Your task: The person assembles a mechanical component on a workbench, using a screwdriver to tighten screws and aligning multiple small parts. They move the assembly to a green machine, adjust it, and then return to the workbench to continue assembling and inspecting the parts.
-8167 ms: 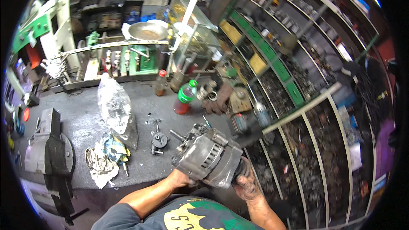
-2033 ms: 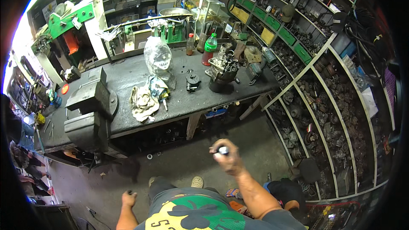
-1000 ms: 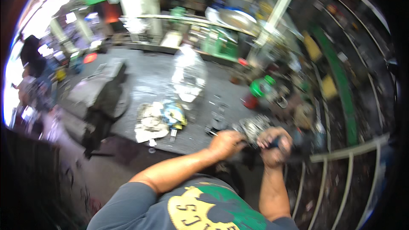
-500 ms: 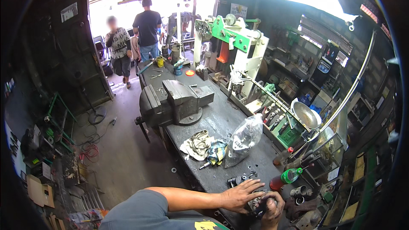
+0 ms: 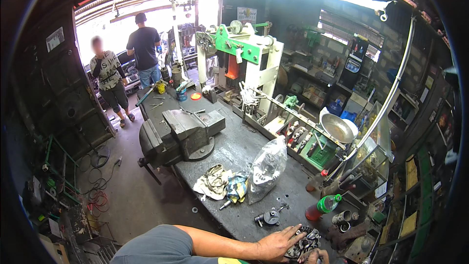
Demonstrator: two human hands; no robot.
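Note:
A dark metal casing point(image 5: 309, 238) with an uneven, recessed face lies on the near right of the bench. My left hand point(image 5: 277, 242) rests against its left side, fingers stretched out over its upper edge. At the lower edge of the picture, my right hand point(image 5: 316, 256) is partly cut off; its fingers are curled at the near side of the casing, and what they hold is hidden. Just beyond my left hand sits a small metal fitting with a round black cap point(image 5: 269, 217). A bottle of red liquid with a green label point(image 5: 322, 207) stands beyond the casing.
A clear plastic bag point(image 5: 267, 168), crumpled rags point(image 5: 213, 182) and a large bench vise point(image 5: 188, 134) occupy the bench. Metal cylinders point(image 5: 341, 217) and a second bottle point(image 5: 316, 181) stand at right. Two people are by the doorway, near a green-and-white press point(image 5: 268, 73).
The view has shifted, so the bench appears farther left. My right hand has moved down toward the lower edge, and more of the casing's face shows. My left hand stays against the casing.

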